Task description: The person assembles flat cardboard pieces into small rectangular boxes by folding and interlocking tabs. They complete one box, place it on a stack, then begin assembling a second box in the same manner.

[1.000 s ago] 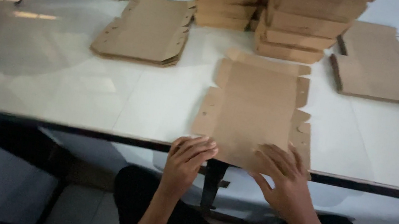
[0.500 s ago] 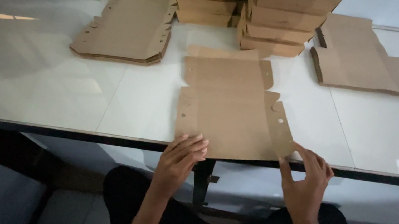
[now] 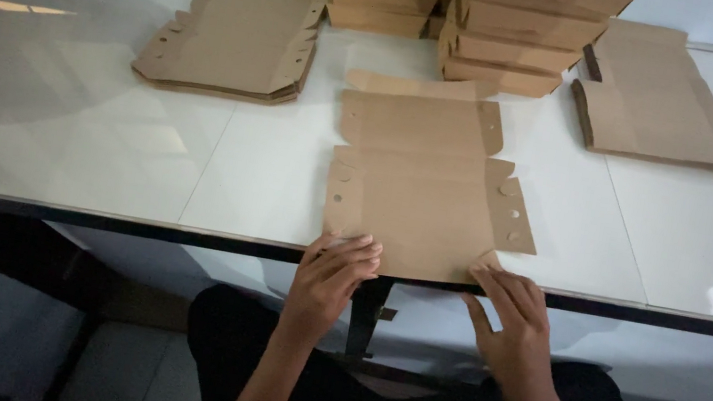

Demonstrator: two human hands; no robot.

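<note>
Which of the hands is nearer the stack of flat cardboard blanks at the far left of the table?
Left. The left hand is at the near edge, diagonally below the left stack; the right hand sits farther right, beyond the flat box blank.

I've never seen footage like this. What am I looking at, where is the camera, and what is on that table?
There is no machine: a seated person works with bare hands, filmed by a camera on their head looking down. A white table carries a flat cardboard box blank in front of them. The left hand and right hand touch its near edge. Beyond lie a left pile of flat blanks, a right pile of flat blanks, and stacks of folded boxes.
</note>
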